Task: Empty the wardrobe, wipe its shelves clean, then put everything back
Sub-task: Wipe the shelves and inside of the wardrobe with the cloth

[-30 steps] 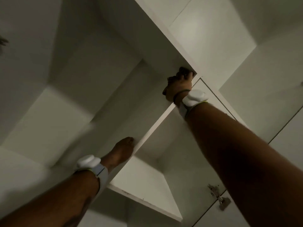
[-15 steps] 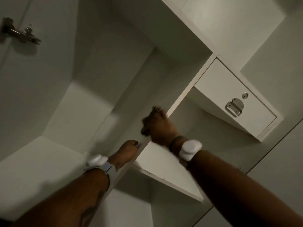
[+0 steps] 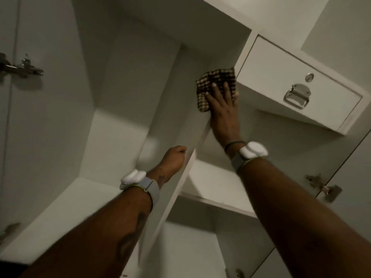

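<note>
The right hand's fingers (image 3: 217, 91) lie straight and spread, pressing a brown-and-cream checked cloth (image 3: 215, 77) flat against the upright divider (image 3: 174, 117) of the wardrobe (image 3: 130, 47); nothing is gripped, the cloth is only pinned under the palm and fingertips. The cloth sits high on the divider's right face, at its front edge, and its upper right corner is just beside the near corner of a white drawer (image 3: 281, 81). The right hand (image 3: 222, 111) points up and away, thumb out to the right, with a white device (image 3: 253, 149) strapped to the wrist. Lower and to the left, the left hand (image 3: 172, 159) rests against the divider's left side at its front edge. Its fingers are hidden behind the panel, so I cannot tell whether they curl round it. A matching white device (image 3: 133, 176) sits on that wrist. The drawer front carries a metal pull handle (image 3: 296, 96) with a round lock (image 3: 309, 77) just above it. A bare white shelf (image 3: 212, 183) lies right of the divider below the right wrist, and another shelf (image 3: 60, 207) lies to the left. A metal hinge (image 3: 22, 68) shows far left, and a second hinge (image 3: 323, 187) at the right.
</note>
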Action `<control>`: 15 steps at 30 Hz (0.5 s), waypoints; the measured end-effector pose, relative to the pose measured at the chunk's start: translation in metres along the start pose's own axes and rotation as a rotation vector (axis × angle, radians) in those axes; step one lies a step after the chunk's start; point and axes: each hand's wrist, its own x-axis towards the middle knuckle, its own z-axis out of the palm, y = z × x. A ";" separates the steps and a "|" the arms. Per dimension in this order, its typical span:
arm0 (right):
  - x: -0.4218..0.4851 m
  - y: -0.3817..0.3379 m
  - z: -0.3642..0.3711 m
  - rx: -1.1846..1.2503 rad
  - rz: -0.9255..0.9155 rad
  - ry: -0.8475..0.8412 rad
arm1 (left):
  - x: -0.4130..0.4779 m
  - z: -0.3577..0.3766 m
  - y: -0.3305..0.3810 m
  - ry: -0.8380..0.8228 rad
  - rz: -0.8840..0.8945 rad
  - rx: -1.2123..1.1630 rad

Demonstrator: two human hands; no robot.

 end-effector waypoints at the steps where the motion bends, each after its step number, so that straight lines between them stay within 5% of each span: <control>1: -0.025 -0.014 0.011 0.041 0.009 0.003 | -0.001 -0.003 -0.007 0.001 -0.023 -0.018; 9: -0.228 -0.117 0.078 0.340 0.087 -0.266 | -0.034 -0.022 -0.089 0.063 -0.228 0.013; 15: -0.318 -0.177 0.095 0.428 0.211 -0.441 | -0.070 -0.046 -0.158 -0.062 -0.347 0.176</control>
